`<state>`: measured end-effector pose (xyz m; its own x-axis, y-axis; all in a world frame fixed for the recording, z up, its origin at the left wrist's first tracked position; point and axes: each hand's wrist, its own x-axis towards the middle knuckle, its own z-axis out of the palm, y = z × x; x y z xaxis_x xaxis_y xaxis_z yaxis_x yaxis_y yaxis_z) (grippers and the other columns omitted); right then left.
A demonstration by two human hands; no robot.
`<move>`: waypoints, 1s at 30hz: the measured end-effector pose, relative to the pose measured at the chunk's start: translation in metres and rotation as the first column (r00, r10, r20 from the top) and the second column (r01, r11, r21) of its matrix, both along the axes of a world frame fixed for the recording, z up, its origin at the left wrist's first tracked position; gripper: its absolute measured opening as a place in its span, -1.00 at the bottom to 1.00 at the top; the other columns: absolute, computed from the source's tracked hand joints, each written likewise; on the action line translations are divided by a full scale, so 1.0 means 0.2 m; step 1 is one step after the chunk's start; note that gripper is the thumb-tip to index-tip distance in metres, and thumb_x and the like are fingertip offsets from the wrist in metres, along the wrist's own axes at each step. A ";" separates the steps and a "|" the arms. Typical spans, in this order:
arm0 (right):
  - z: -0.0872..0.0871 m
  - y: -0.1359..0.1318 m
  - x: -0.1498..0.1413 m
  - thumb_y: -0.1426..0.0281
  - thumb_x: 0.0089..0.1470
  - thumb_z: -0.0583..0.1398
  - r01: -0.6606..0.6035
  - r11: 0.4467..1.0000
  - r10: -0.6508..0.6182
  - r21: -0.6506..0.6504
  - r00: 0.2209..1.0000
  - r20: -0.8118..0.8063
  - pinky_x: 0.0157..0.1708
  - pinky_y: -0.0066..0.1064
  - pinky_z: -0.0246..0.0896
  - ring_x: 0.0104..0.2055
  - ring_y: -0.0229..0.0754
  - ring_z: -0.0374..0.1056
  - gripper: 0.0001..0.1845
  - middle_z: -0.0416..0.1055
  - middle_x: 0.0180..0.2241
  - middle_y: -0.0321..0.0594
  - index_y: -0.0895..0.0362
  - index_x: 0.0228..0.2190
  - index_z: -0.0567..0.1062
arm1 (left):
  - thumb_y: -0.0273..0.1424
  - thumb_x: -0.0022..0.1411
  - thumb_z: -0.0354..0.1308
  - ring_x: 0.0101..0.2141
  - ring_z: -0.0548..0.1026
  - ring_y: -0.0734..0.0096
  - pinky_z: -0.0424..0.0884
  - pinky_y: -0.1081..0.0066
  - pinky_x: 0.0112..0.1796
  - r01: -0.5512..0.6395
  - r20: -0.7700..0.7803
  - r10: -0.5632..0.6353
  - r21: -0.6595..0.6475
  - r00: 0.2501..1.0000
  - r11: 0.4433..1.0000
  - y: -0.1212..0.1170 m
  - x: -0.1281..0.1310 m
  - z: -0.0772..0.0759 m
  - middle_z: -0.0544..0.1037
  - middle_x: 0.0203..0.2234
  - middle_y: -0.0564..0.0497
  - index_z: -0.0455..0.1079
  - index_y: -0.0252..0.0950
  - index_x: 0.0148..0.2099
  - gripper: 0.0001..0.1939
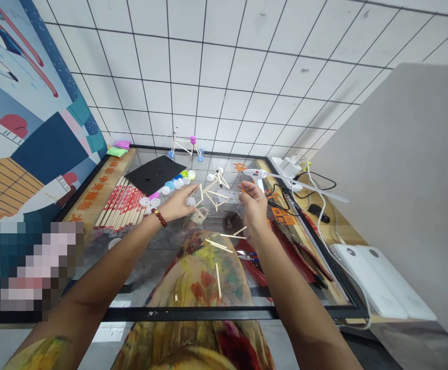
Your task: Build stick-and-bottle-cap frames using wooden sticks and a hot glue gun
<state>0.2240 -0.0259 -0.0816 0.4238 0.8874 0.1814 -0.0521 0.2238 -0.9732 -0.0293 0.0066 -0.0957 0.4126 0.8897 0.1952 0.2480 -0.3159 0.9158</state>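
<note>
My left hand (180,204) has thumb and fingers closed around the left end of a small frame of wooden sticks (208,192), at a whitish bottle cap (190,201). To the right of the frame, my right hand (254,204) has its fingers curled together; whatever lies between the fingertips is too small to make out. White caps (210,177) show at the frame's far side; whether they are joined to it I cannot tell. Loose wooden sticks (218,245) lie on the glass tabletop nearer to me. Blue-handled pliers (247,255) rest by my right forearm.
A white glue gun (254,174) lies behind my right hand, with cables and a power strip (291,167) beyond. At left are red-wrapped chopsticks (119,205), a black sheet (155,174) and coloured caps (178,182). Another stick model (185,148) stands by the tiled wall.
</note>
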 end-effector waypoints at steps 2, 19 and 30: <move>0.01 0.00 0.01 0.39 -0.28 0.25 0.015 1.000 -0.015 0.027 1.000 -0.021 -0.38 -0.36 0.25 -0.37 -0.23 0.34 -0.58 0.51 -0.20 -0.15 0.10 -0.24 0.48 | -0.43 -0.21 0.46 0.22 0.33 -0.10 0.25 0.07 0.20 0.004 -0.002 -0.004 -0.021 1.000 1.000 0.01 0.00 0.00 0.37 0.23 -0.23 0.29 -0.21 0.29 -0.05; 0.20 -0.25 0.19 0.21 0.02 0.28 -0.242 0.970 0.225 -0.014 0.879 0.421 -0.31 -0.37 0.26 -0.36 -0.23 0.36 -0.77 0.52 -0.34 -0.25 0.09 -0.30 0.55 | -0.30 0.20 0.19 -0.03 0.53 0.20 0.42 0.25 0.02 -0.118 -0.358 0.347 0.529 0.867 0.840 -0.30 -0.12 0.67 0.58 -0.04 -0.08 0.46 -0.26 0.08 -0.61; 0.08 -0.61 0.43 0.34 -0.02 0.32 -0.344 0.791 0.593 -0.506 0.231 0.771 -0.17 -0.34 0.27 -0.21 -0.14 0.40 -0.79 0.50 -0.25 -0.20 0.10 -0.28 0.55 | -0.58 0.16 0.12 -0.21 0.52 0.26 0.42 0.32 -0.23 0.696 -0.798 -0.250 0.270 0.549 0.665 -0.71 0.28 0.51 0.58 -0.26 -0.04 0.50 -0.24 -0.20 -0.78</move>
<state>0.3103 -0.1487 -0.0649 -0.3727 0.9265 -0.0516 0.7964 0.2908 -0.5302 0.0274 -0.1344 0.0068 0.9362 0.3510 0.0165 0.3400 -0.9167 0.2100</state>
